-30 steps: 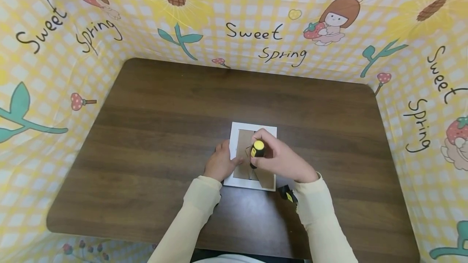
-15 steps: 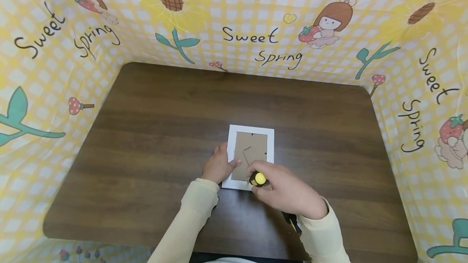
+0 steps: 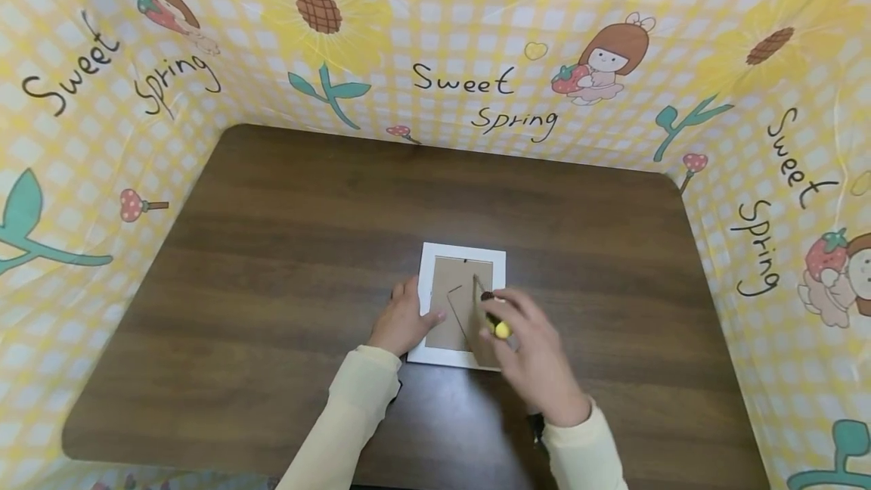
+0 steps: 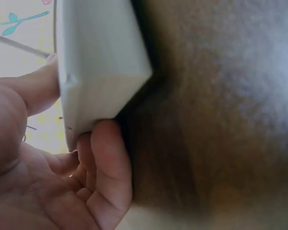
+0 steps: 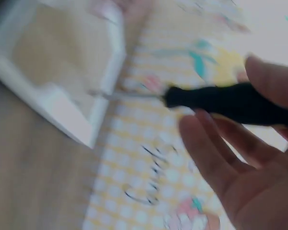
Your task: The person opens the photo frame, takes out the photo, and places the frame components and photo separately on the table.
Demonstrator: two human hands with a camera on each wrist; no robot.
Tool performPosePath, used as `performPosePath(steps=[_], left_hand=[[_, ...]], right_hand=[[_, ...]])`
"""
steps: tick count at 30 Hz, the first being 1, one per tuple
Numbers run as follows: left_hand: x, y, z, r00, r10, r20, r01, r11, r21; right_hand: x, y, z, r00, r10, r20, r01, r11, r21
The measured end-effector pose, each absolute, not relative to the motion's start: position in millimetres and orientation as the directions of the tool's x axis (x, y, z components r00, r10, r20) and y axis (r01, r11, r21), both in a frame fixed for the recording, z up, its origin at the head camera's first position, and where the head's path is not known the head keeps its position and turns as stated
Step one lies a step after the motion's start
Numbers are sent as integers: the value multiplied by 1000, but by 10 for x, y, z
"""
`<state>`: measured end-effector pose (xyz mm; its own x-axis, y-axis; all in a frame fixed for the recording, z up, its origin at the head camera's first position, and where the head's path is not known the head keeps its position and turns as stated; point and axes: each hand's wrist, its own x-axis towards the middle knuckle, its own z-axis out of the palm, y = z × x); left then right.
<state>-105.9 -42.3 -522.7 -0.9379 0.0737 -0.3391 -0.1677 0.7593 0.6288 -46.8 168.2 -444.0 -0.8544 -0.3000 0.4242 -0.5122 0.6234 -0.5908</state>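
Note:
A white picture frame (image 3: 463, 250) lies back side up on the table, its brown backing board (image 3: 445, 331) showing. My left hand (image 3: 395, 320) grips the frame's left side; in the left wrist view its fingers (image 4: 108, 158) bend against the edge, thumb on the other face. Between thumb and fingers, my right hand (image 3: 540, 354) holds a screwdriver (image 3: 502, 330) with a black and yellow handle, over the frame's right side. The screwdriver's shaft (image 5: 134, 96) points toward the frame in the blurred right wrist view; whether the tip touches is unclear.
The brown wooden table (image 3: 272, 248) reaches out on all sides of the frame. A yellow checked cloth (image 3: 381, 44) with printed flowers stands around its back and sides. A black thing (image 3: 536, 429) shows beside the right wrist.
My right hand first brought the screwdriver to the frame's near edge, then moved it up toward the right side and tilted it. The left hand has stayed on the frame.

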Motion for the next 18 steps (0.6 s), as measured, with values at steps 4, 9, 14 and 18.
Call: performPosePath(steps=[4, 9, 14, 18], left_hand=[[-1039, -426, -5238, -937, 72, -341, -177, 744, 644], [-1032, -436, -5253, -940, 60, -335, -187, 733, 654], [-1040, -418, -5263, -932, 34, -361, -221, 736, 640], [-1051, -394, -5265, -935, 40, -353, -207, 748, 631]], right_hand=[[-292, 1498, -4738, -817, -304, 490, -546, 679, -490], [-170, 1355, -4963, -807, -327, 492, -560, 688, -462], [-191, 1290, -5081, -811, -365, 456, -564, 694, -447], [-199, 1275, -5117, -816, -366, 449, -560, 694, -453]])
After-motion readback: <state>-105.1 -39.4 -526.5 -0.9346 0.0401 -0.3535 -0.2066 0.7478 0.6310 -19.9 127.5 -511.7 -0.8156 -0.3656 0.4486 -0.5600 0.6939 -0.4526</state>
